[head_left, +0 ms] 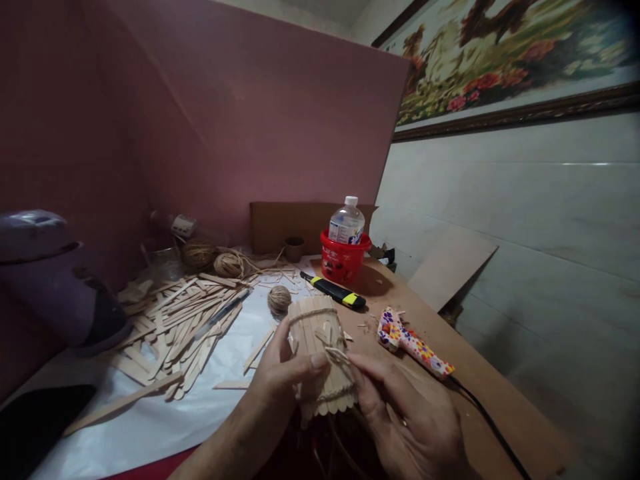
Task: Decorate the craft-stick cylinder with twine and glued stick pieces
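The left hand (pixel 277 383) holds a piece made of wooden sticks (pixel 310 337), with its thumb lying over the front face. This piece is in the middle, near the front of the tabletop (pixel 480 380), raised between both hands and a little tilted. One twine band crosses it near the upper end, another near the lower end, and some small pale strips (pixel 337 357) are on its front. The right hand (pixel 413 407) has its fingers bent and narrow at the right edge, beside these strips; one cannot tell whether they pinch a strip or only touch the piece. Just behind it is a small ball of twine (pixel 279 301), and farther to the right lies a black and yellow cutter (pixel 334 291). A flower-patterned glue gun (pixel 415 343) lies near the right hand. On the left, many loose sticks (pixel 175 320) are spread over a white sheet (pixel 200 417).
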`<state>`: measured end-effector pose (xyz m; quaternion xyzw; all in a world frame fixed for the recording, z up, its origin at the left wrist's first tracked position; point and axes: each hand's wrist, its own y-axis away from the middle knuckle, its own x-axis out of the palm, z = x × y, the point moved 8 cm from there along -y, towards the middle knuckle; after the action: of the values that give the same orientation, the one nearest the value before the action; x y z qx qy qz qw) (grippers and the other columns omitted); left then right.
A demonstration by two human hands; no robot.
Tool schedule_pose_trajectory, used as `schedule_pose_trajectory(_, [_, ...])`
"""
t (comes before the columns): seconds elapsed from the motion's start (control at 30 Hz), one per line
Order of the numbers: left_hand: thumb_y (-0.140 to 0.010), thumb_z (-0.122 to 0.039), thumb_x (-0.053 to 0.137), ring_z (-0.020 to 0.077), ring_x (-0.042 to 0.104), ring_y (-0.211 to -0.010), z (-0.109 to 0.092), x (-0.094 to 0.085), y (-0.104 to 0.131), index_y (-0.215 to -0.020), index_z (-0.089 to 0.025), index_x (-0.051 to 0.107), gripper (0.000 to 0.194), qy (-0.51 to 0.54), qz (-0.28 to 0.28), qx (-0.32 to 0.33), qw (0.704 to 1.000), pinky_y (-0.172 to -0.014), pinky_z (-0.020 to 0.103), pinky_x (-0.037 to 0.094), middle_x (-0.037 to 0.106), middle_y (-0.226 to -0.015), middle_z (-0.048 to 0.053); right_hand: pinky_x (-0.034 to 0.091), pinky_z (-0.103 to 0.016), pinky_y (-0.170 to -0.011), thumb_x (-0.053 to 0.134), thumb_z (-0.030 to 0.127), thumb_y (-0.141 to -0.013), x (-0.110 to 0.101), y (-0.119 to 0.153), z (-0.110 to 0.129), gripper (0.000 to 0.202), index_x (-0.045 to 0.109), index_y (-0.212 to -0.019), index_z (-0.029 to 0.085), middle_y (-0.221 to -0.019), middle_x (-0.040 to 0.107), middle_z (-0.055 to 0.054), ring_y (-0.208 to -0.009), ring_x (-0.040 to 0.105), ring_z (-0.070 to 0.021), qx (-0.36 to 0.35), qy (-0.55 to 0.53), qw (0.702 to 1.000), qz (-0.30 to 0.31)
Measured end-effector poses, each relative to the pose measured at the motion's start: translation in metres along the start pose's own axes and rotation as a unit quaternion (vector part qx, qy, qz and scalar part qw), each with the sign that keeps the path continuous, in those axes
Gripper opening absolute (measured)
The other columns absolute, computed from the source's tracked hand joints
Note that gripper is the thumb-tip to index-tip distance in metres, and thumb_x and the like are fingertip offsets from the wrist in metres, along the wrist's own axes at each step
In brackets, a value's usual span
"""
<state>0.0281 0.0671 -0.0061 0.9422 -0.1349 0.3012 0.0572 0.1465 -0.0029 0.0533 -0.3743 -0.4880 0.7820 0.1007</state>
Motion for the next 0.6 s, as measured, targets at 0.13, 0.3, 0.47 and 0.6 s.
schedule_pose_trajectory(0.13, [-0.063, -0.019, 0.076, 0.0236, 0.067, -0.082, -0.001, 0.001, 0.000, -0.118, -0.018, 0.059, 0.058, 0.008, 0.005, 0.005, 1.000, -0.073, 0.031, 0.053, 0.070, -0.093, 0.010, 0.050, -0.023, -0.061, 0.054, 0.010, -0.089, -0.001, 0.000, -0.003, 0.019, 0.063, -0.104, 0.016, -0.074, 0.071, -0.001, -0.064, 0.068, -0.0127, 0.017, 0.006, 1.000, -0.005])
schedule_pose_trajectory(0.3, [-0.065, -0.021, 0.076, 0.0187, 0.064, -0.070, -0.002, 0.004, 0.001, -0.121, -0.019, 0.057, 0.059, -0.009, 0.025, 0.008, 1.000, -0.059, 0.026, 0.051, 0.069, -0.093, 0.009, 0.050, -0.022, -0.061, 0.054, 0.007, -0.088, 0.002, 0.000, 0.001, 0.020, 0.062, -0.104, 0.015, -0.078, 0.073, -0.002, -0.064, 0.068, -0.0119, -0.003, 0.011, 1.000, -0.012])
schedule_pose_trajectory(0.47, [-0.067, -0.019, 0.075, 0.0169, 0.064, -0.068, -0.003, 0.005, 0.003, -0.120, -0.019, 0.057, 0.056, -0.015, 0.007, 0.005, 1.000, -0.064, 0.025, 0.052, 0.067, -0.079, 0.005, 0.045, -0.027, -0.054, 0.052, 0.006, -0.088, 0.003, 0.007, 0.009, 0.022, 0.064, -0.106, 0.011, -0.068, 0.068, -0.004, -0.057, 0.063, -0.0147, -0.057, 0.085, 0.994, -0.040])
schedule_pose_trajectory(0.6, [-0.066, -0.018, 0.074, 0.0142, 0.061, -0.059, -0.003, 0.002, 0.001, -0.121, -0.019, 0.055, 0.058, -0.023, 0.002, 0.041, 0.999, -0.062, 0.027, 0.053, 0.071, -0.092, 0.007, 0.042, -0.030, -0.053, 0.050, 0.009, -0.089, 0.014, 0.012, 0.012, 0.029, 0.061, -0.115, 0.005, -0.069, 0.066, -0.006, -0.058, 0.061, -0.0168, -0.100, 0.130, 0.986, 0.037])
